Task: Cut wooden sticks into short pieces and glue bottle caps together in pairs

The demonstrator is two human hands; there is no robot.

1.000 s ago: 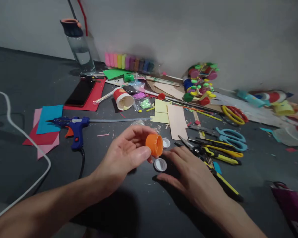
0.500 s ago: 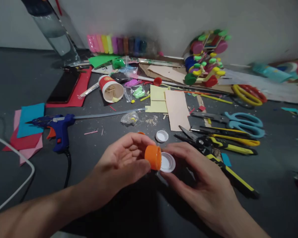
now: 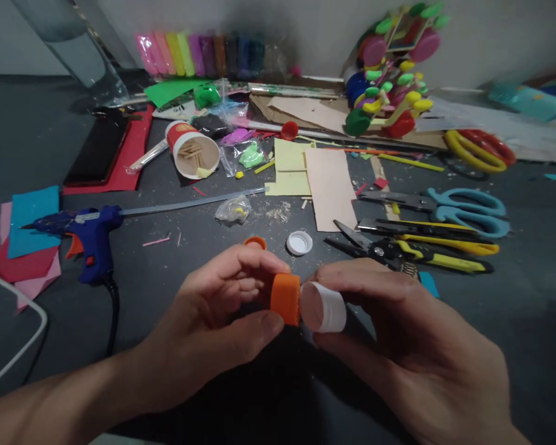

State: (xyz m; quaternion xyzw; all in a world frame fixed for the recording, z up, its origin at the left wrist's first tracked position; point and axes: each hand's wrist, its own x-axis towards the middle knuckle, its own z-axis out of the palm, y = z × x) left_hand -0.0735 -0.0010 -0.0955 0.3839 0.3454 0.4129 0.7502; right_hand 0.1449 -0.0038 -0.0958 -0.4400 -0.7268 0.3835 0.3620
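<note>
Between thumb and fingers, my left hand [image 3: 227, 315] pinches an orange bottle cap [image 3: 285, 300] turned on its side. My right hand [image 3: 398, 334] grips a white bottle cap [image 3: 330, 308], its hollow side facing left toward the orange one. The two caps are held close together above the table, rim to rim; whether they touch I cannot tell. Just beyond my hands, a second white cap [image 3: 299, 243] lies hollow side up on the table. Another orange cap [image 3: 254, 242] sits behind my left fingers, partly hidden by them.
A blue glue gun [image 3: 92, 235] with a long glue stick lies at left, its cord running toward me. At right are blue-handled scissors [image 3: 467, 213] and yellow-black pliers [image 3: 438, 256]. Behind are a tipped paper cup [image 3: 194, 151], a beige card [image 3: 331, 188] and a colourful clay-covered model [image 3: 389, 93].
The white cap in my right hand has turned so its side wall shows, and it sits slightly farther right. The view has shifted, revealing more of the orange cap on the table.
</note>
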